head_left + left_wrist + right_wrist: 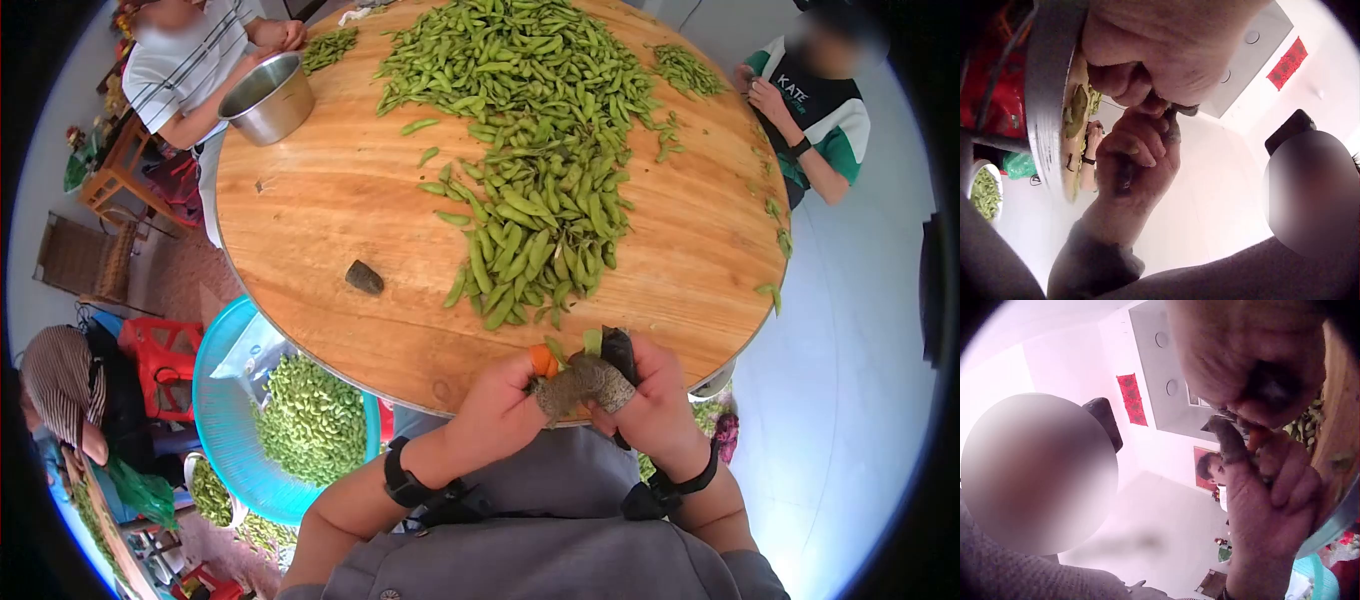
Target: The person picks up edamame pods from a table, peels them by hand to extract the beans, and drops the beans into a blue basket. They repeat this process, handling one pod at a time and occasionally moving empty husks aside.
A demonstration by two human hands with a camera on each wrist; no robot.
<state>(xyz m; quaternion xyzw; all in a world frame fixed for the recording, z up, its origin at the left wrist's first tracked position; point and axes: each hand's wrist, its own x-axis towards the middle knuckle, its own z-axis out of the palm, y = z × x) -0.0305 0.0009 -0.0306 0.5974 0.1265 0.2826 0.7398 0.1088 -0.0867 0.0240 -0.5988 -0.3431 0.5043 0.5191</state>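
Near the table's front edge in the head view, my left hand (495,412) and right hand (662,405) meet, fingers curled and thumbs side by side. Both thumbs wear grey-green sleeves. An orange cover wraps a left fingertip; a black one is on a right finger. A green pod (593,342) is pinched at the fingertips, partly hidden by them. In the left wrist view the left hand (1166,47) is close above the right hand (1138,165). The right wrist view has the right hand (1247,359) above the left hand (1272,503); the pod is unclear there.
Green pods (540,190) heap across the round wooden table (310,205). A dark sleeve-like piece (364,277) lies left of them, a metal pot (268,100) beyond. Below the left edge, a blue basket (222,420) holds shelled beans (312,420). Two people sit opposite.
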